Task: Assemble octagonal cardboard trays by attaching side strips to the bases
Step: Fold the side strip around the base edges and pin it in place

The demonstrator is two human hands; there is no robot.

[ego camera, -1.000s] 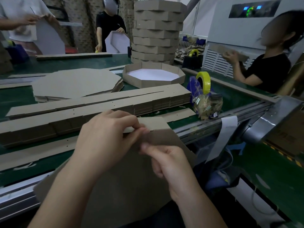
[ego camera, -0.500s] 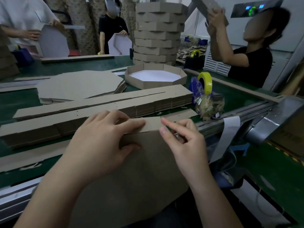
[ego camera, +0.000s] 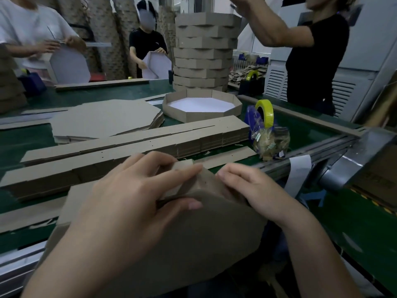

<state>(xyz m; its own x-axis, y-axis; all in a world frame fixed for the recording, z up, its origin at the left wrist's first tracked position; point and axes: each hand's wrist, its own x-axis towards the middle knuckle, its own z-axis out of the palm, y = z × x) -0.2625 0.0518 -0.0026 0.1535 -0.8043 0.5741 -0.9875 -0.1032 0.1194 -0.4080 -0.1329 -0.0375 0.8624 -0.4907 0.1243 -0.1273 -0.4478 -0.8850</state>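
Right hand (ego camera: 255,190) has dropped onto the base (ego camera: 204,244), fingers curled over its upper right edge. Left hand (ego camera: 137,201) pinches the side strip (ego camera: 185,166) end at the top corner. The strip runs left-right. The base leans brown face toward the wearer, overhanging the table rail (ego camera: 322,147). Strip stacks (ego camera: 150,145) sit just behind, tape roll (ego camera: 265,112) well right.

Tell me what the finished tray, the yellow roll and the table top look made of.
Finished tray: matte brown cardboard walls, white floor, likely paper-faced. Yellow roll: glossy, probably plastic adhesive tape. Table top: dark green with slight sheen, perhaps rubber or PVC.
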